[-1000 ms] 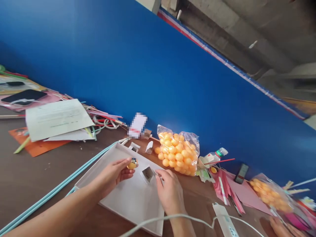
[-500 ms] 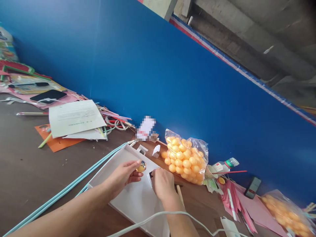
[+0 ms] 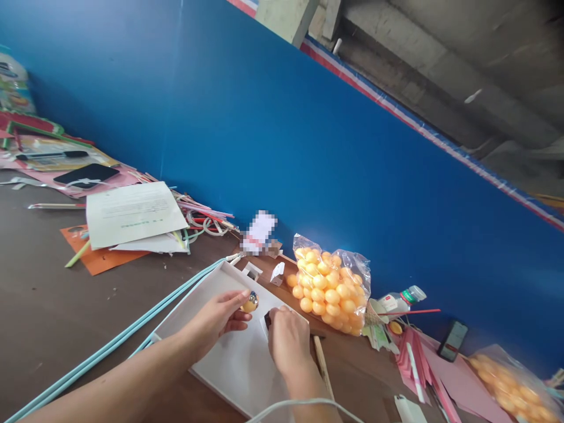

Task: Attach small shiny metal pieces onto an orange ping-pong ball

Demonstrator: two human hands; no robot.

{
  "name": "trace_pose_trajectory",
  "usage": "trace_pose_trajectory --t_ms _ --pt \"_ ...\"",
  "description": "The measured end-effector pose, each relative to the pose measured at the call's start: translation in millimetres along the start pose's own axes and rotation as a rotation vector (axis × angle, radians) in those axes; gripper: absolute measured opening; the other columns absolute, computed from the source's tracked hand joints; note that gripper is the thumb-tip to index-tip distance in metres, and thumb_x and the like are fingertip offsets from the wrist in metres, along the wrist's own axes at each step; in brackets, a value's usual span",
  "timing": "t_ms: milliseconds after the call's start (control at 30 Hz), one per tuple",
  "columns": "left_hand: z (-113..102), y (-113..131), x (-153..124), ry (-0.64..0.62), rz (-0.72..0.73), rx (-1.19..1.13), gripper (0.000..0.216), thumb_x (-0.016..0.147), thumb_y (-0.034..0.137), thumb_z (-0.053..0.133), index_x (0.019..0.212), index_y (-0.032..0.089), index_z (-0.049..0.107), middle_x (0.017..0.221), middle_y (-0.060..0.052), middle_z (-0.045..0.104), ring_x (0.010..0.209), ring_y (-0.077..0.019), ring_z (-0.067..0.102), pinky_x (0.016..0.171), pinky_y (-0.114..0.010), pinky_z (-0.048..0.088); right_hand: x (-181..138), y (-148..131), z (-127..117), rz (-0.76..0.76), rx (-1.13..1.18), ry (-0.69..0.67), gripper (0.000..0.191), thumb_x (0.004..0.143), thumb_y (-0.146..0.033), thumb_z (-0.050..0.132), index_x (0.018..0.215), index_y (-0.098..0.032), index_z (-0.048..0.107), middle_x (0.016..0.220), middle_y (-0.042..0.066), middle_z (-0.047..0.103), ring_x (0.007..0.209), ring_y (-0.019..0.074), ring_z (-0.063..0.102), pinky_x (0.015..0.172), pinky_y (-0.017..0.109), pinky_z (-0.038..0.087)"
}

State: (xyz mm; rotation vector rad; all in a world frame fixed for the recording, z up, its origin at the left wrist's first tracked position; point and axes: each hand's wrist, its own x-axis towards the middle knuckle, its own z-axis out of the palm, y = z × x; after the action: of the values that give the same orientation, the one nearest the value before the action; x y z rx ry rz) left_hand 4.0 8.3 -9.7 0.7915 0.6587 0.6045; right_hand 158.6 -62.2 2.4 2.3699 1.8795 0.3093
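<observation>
My left hand (image 3: 217, 322) pinches a small orange ball with a dark marking (image 3: 249, 304) between thumb and fingertips, just above a white board (image 3: 229, 367) lying flat on the brown table. My right hand (image 3: 286, 342) is beside it, fingers curled over a small open paper box (image 3: 267, 320) that stands on the board. Most of that box is hidden under the fingers. The ball hangs a few centimetres left of the box.
A clear bag of orange balls (image 3: 331, 288) lies right of the board, a second bag (image 3: 515, 385) at far right. Small folded paper boxes (image 3: 264, 271), a glue bottle (image 3: 399, 301), pink paper (image 3: 423, 367), a phone (image 3: 452, 339), light-blue strips (image 3: 110, 349), a white cable (image 3: 299, 406) and stacked papers (image 3: 132, 214) surround it. A blue wall (image 3: 282, 135) backs the table.
My right hand has closed over the small paper box, which stood uncovered a second ago. The left hand keeps the ball. The view has shifted, so everything sits further right and lower.
</observation>
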Motion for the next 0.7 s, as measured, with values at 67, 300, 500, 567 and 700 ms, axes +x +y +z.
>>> trace_pose_trajectory --t_ms 67,300,500,567,700 --pt "0.8 0.9 -0.3 0.003 0.001 0.002 0.045 0.07 0.051 0.061 0.093 0.012 0.062 0.09 -0.008 0.06 0.073 -0.0129 0.057 0.068 -0.026 0.05 -0.7 -1.3 -0.9 0.016 -0.003 -0.001 0.03 0.077 -0.006 0.039 0.074 -0.021 0.065 0.075 0.006 0.066 0.07 0.0217 0.061 0.055 0.029 0.032" --pt "-0.3 -0.9 1.5 0.005 0.009 0.009 0.047 0.07 0.052 0.06 0.096 0.012 0.062 0.096 -0.01 0.061 0.073 -0.0133 0.056 0.067 -0.026 0.049 2.2 1.0 4.6 0.035 0.056 -0.012 0.03 0.073 -0.003 0.04 0.066 -0.018 0.065 0.072 0.009 0.065 0.066 0.0227 0.061 0.053 0.029 0.031" --pt "-2.9 -3.8 2.6 -0.007 0.025 0.007 0.047 0.07 0.052 0.06 0.096 0.013 0.062 0.096 -0.01 0.061 0.075 -0.0144 0.057 0.068 -0.027 0.048 -2.0 7.1 -4.5 0.102 0.247 0.046 0.021 0.078 -0.011 0.042 0.068 -0.019 0.059 0.075 0.007 0.062 0.064 0.0203 0.058 0.054 0.029 0.03" --pt "-2.7 -3.8 2.1 -0.01 0.028 0.006 0.047 0.071 0.052 0.059 0.096 0.013 0.062 0.097 -0.011 0.061 0.075 -0.0146 0.057 0.069 -0.028 0.048 -4.4 10.9 -11.6 0.134 0.36 0.076 0.017 0.08 -0.019 0.043 0.071 -0.021 0.057 0.079 0.004 0.062 0.065 0.0188 0.057 0.054 0.029 0.031" --pt "-1.2 -2.3 0.6 -0.012 0.03 0.015 0.047 0.071 0.052 0.059 0.097 0.013 0.062 0.099 -0.011 0.062 0.074 -0.0141 0.057 0.068 -0.027 0.048 -8.1 16.6 -14.6 0.204 0.67 0.097 0.016 0.084 -0.032 0.043 0.078 -0.024 0.055 0.077 0.0 0.063 0.066 0.0159 0.059 0.058 0.026 0.04"
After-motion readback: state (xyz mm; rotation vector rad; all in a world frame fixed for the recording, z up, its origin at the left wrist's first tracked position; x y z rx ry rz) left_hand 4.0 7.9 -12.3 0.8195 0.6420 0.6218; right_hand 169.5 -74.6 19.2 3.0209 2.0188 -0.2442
